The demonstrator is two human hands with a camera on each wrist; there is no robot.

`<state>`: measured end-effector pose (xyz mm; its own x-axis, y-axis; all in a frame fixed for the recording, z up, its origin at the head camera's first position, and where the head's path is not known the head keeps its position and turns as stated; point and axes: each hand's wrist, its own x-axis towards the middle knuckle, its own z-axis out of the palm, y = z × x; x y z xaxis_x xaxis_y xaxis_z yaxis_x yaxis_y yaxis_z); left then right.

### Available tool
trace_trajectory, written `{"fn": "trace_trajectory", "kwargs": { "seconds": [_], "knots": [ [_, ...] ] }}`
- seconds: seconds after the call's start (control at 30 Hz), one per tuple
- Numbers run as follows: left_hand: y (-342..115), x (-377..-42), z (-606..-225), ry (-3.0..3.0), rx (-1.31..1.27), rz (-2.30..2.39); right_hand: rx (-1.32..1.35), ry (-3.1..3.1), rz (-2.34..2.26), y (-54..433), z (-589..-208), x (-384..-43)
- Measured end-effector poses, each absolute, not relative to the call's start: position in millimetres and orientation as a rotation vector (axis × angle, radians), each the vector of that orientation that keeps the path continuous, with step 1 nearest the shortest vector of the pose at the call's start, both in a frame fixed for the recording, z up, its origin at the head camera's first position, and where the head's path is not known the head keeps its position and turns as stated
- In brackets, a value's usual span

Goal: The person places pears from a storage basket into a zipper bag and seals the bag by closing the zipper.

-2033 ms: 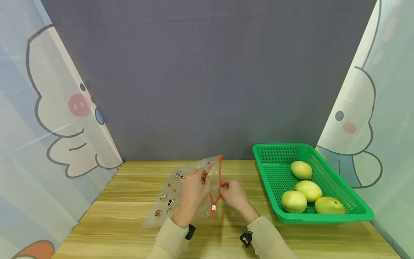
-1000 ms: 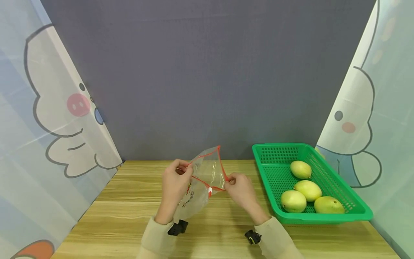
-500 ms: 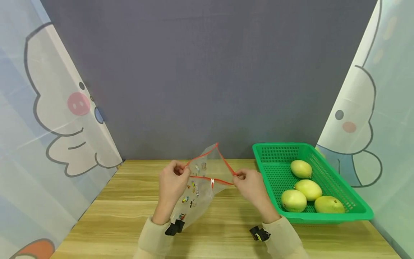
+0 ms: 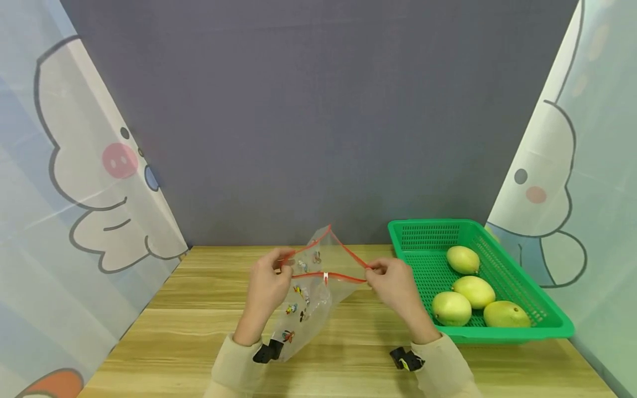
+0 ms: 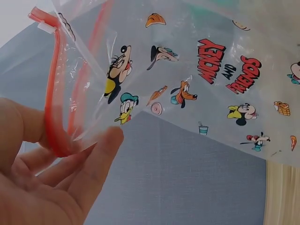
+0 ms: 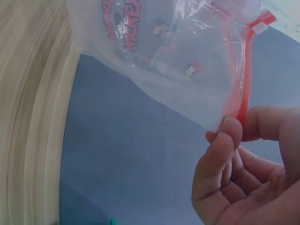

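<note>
A clear zip bag (image 4: 318, 301) with a red zip edge and cartoon prints hangs above the table, its mouth spread wide. The left side of that edge is held by my left hand (image 4: 269, 282), thumb on one side and fingers on the other. On the opposite side, my right hand (image 4: 395, 284) pinches the rim between thumb and fingertips. A white slider (image 4: 325, 275) sits on the zip at the near corner of the mouth. In the left wrist view, printed figures and "Mickey and Friends" lettering (image 5: 229, 68) show on the bag. No contents are visible inside it.
To the right stands a green plastic basket (image 4: 415, 276) with slotted walls, holding several yellow-green mangoes (image 4: 452, 309). The wooden table (image 4: 199, 309) ends at a grey cloth backdrop (image 4: 298, 127). Printed curtains (image 4: 99, 138) hang along both sides.
Both hands have moved apart, the left one leftward and the right one rightward. The bag has been lifted from lying near the table, and its mouth has widened toward me.
</note>
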<state>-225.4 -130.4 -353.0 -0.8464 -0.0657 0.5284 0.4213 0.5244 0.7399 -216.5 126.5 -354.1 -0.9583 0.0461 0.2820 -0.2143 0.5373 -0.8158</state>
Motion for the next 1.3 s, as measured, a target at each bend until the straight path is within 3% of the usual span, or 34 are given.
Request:
{"fn": "trace_trajectory", "kwargs": {
  "seconds": [1.3],
  "knots": [
    [-129, -222, -350, -2.246, -0.288, -1.339, 0.106, -2.520, 1.365, 157, -343, -207]
  ]
}}
